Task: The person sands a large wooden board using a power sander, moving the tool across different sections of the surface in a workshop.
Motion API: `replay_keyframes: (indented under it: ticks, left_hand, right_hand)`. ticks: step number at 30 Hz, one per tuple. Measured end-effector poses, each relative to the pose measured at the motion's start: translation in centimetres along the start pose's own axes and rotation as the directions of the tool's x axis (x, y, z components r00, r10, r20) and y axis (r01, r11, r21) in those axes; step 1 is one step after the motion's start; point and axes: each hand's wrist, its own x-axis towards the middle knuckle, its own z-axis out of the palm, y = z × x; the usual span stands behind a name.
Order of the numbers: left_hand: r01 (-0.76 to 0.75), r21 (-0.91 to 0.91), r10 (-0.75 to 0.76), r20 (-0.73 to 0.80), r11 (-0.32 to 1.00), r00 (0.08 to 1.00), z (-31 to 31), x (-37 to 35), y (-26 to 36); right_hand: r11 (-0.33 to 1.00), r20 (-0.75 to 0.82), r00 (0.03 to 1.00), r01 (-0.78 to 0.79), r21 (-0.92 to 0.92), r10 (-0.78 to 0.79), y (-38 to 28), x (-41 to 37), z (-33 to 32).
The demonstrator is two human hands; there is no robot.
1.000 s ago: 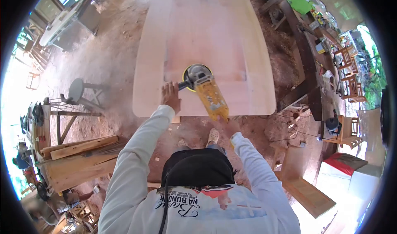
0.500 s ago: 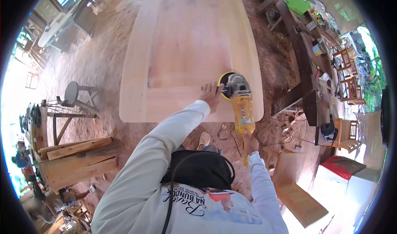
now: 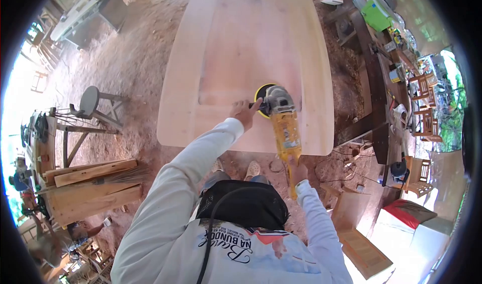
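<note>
A yellow power sander point(image 3: 286, 131) with a grey head rests its round, yellow-rimmed disc point(image 3: 262, 94) on a pale wooden tabletop point(image 3: 241, 128). The disc sits near the tabletop's closer end, over the edge of the reddish middle panel. My left hand point(image 3: 244, 114) is closed around the black side handle, left of the sander's head. At the rear, my right hand point(image 3: 297, 170) wraps the yellow body's grip. A yellow cord end or handle tail hangs below that hand. The disc's underside is hidden.
A dark wooden bench point(image 3: 374, 78) with a green container point(image 3: 376, 14) runs along the right. Stacked boards point(image 3: 95, 186) and a stool point(image 3: 90, 102) stand left. Cables point(image 3: 346, 171) lie on the dirt floor. Another person's arm point(image 3: 98, 228) shows at lower left.
The sander has moved left across the tabletop, with both my hands still on it. The view has shifted, so the tabletop appears farther right. Another person's arm now shows at lower left.
</note>
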Motion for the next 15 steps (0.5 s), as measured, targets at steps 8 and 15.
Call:
replay_keyframes:
  ticks: [8, 15]
  left_hand:
    - [0.156, -0.067, -0.156, 0.002, 0.986, 0.988, -3.8, -9.2, -10.0]
    - [0.256, -0.077, -0.26, -0.047, 0.964, 0.964, -5.7, -14.9, -18.0]
  right_hand:
    - [0.993, 0.21, 0.978, -0.017, 0.116, -0.008, 2.5, -0.9, 11.3]
    - [0.977, 0.342, 0.937, 0.134, -0.168, -0.07, -3.1, -2.0, 17.5]
